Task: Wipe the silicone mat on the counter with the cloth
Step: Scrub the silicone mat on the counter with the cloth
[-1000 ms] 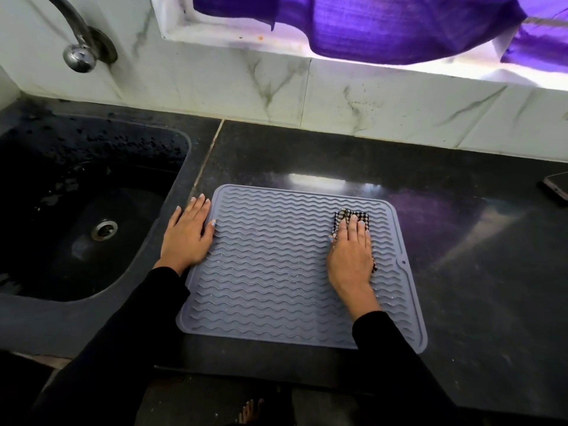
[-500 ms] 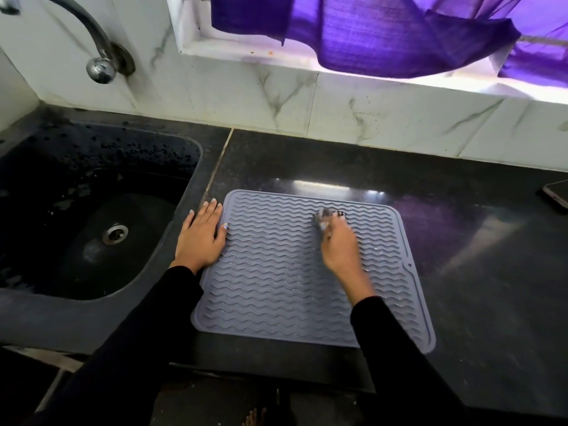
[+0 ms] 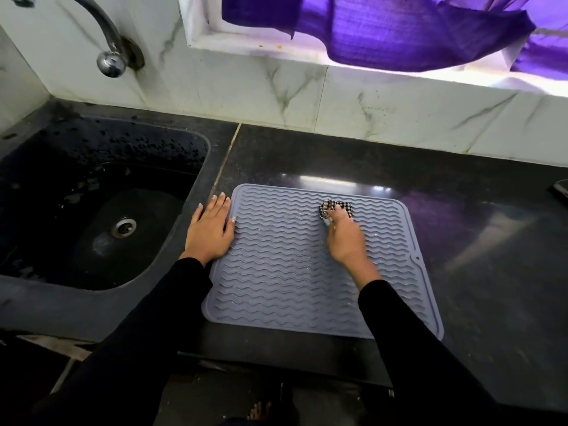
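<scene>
The grey ribbed silicone mat (image 3: pixel 295 272) lies flat on the black counter (image 3: pixel 491 256), just right of the sink (image 3: pixel 92 210). The right hand (image 3: pixel 345 238) bunches the checked cloth (image 3: pixel 335 209) in curled fingers against the mat's far middle, while the left hand (image 3: pixel 212 230) presses flat, fingers straight, on the mat's sink-side edge. Wet glints across the ribs suggest wiping is midway, the near half left; no writing is readable.
</scene>
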Demonstrator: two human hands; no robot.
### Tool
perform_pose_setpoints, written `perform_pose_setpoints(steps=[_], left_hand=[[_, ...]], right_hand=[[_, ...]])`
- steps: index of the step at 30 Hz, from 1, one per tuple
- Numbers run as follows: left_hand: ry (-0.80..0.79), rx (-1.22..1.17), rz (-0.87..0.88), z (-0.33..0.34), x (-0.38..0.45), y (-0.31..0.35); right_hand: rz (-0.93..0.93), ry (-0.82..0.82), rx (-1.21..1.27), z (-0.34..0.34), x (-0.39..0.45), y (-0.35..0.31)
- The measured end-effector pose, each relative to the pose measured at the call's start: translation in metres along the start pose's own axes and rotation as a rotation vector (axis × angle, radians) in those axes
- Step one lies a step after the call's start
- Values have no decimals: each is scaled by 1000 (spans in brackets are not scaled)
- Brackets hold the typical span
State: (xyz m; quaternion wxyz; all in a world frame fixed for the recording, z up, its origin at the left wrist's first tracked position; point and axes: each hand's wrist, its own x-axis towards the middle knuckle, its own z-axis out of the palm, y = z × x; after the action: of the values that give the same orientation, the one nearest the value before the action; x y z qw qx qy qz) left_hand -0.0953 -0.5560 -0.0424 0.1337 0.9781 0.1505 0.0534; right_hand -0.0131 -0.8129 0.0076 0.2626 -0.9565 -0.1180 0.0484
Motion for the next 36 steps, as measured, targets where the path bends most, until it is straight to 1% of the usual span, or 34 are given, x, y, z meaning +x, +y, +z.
perform_pose_setpoints(steps=[2,3,4,6,7,9,10,11,13,16,17,19,21,22,23,24,25,27,29,30,31,32,34,36], left_hand=[[-28,9,3,-1,1,0],[-40,15,7,-2,1,0],[-48,19,11,-2,1,0],[-56,26,20,-3,2,0],[-57,39,23,-4,3,0],[-56,69,28,-4,6,0],[-58,75,31,-4,7,-1],[-60,77,34,-4,8,-1],[-57,61,32,-3,9,-2],[-50,40,25,-3,9,0],[-52,34,25,-3,9,0],[-65,11,26,-5,9,-1],[-80,-22,24,-9,11,-1],[-75,-40,20,-11,12,-1],[-61,-51,21,-13,14,-1],[-47,-53,28,-14,15,0],[-38,-50,36,-15,18,-1],[-48,-41,52,-13,22,-2],[-61,-9,61,-8,25,-5],[-55,8,62,-6,26,-5],[-43,17,63,-4,26,-5],[-32,18,65,-3,26,-5],[-11,9,67,-2,26,-5],[-4,1,69,-2,26,-6]], right_hand=[[136,41,295,-14,3,-9],[154,65,352,-16,2,-14],[125,76,342,-17,-1,-22],[-5,82,214,-5,-7,-33],[-54,48,117,5,-10,-36],[-117,-36,-153,29,-16,-35],[-152,-44,-278,37,-18,-32],[-179,-31,-343,42,-18,-29],[-182,-31,-372,42,-14,-27],[-234,-77,-370,31,-8,-26],[-247,-80,-310,25,-7,-26],[-213,-116,-82,16,0,-22],[-57,-191,275,4,10,-19],[45,-190,501,-3,14,-21],[132,-148,689,-9,17,-23],[183,-91,775,-12,20,-26],[160,-35,717,-13,20,-32],[1,-6,457,-7,11,-49],[-131,-92,178,13,-1,-61],[-159,-124,25,29,-7,-65],[-169,-125,-131,43,-12,-66],[-202,-87,-270,54,-14,-65],[-215,-18,-371,63,-15,-63],[-214,-25,-376,65,-12,-63]])
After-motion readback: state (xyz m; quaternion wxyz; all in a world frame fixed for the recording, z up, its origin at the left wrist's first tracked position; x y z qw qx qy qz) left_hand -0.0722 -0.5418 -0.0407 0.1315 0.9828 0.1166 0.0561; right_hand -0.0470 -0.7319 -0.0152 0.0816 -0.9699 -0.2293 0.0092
